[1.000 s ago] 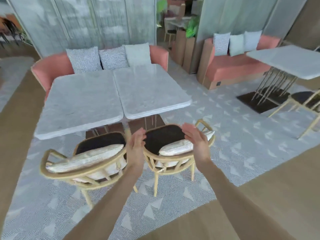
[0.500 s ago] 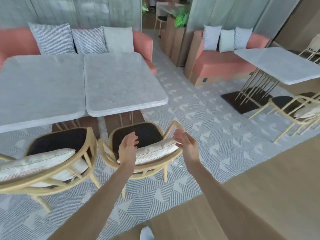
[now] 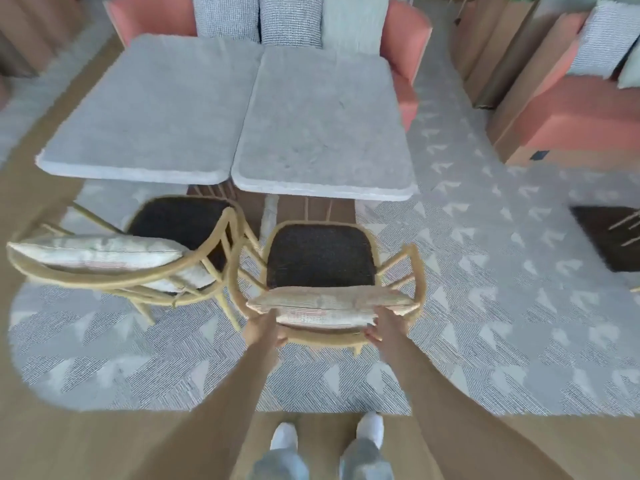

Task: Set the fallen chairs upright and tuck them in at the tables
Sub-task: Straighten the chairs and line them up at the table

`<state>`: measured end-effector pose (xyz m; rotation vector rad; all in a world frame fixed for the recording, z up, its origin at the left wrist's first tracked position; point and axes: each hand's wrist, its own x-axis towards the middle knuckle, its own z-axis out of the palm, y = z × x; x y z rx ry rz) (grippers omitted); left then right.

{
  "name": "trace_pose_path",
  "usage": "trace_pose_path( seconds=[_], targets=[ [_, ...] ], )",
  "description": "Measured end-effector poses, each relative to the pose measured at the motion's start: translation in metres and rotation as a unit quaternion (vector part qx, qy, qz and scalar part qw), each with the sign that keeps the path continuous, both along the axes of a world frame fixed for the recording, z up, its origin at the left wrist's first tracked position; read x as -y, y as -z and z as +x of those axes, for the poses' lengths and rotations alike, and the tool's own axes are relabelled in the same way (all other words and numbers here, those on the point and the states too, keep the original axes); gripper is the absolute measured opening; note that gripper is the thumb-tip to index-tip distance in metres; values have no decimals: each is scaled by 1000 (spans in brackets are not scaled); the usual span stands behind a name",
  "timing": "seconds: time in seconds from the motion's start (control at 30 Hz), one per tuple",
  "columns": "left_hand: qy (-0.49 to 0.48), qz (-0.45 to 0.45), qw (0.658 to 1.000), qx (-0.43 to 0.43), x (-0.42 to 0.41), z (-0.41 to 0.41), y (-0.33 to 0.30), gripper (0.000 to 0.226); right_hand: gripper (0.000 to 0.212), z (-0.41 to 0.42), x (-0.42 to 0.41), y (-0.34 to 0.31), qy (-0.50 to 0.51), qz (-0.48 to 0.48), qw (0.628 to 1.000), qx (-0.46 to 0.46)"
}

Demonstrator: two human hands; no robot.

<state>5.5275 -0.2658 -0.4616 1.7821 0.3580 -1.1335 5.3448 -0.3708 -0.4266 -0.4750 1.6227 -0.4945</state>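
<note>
Two rattan chairs stand upright on the rug before two grey marble tables pushed together. The right chair [image 3: 320,254] has a dark seat and a pale back cushion; it faces the right table [image 3: 322,133]. My left hand [image 3: 264,328] grips the left end of its curved back rail. My right hand [image 3: 387,326] grips the right end of that rail. The left chair [image 3: 173,220] stands beside it, turned slightly, in front of the left table [image 3: 145,109].
A coral sofa [image 3: 401,46] with several cushions lines the far side of the tables. A second coral sofa [image 3: 568,112] and wooden planter boxes stand at the right. My white shoes [image 3: 284,434] are on wood floor at the rug's edge.
My hands went from hovering over the chair back to gripping its rail at both ends. My view swung left and down, centring the right chair in front of its table.
</note>
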Motion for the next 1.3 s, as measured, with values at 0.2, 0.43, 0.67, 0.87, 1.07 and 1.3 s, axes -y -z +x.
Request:
trace_pose_path(
  seconds=[0.2, 0.43, 0.67, 0.87, 1.07, 1.3],
  targets=[
    [-53, 6, 997, -54, -8, -29, 16, 19, 50, -11, 11, 44, -65, 74, 993, -69],
    [-46, 15, 998, -51, 1, -36, 41, 18, 15, -33, 27, 56, -49, 113, 991, -49],
    [-28, 37, 999, -26, 3, -21, 48, 16, 22, -31, 30, 65, -64, 85, 990, -97],
    [-30, 25, 998, -43, 10, -8, 45, 23, 17, -25, 37, 67, -74, 83, 987, -117],
    [-44, -15, 997, -55, 38, 14, 43, 23, 14, -5, 63, 76, -71, 54, 988, -123],
    [-26, -33, 997, -65, 70, 26, 53, 18, 22, 2, 99, 90, -74, 18, 987, -139]
  ],
)
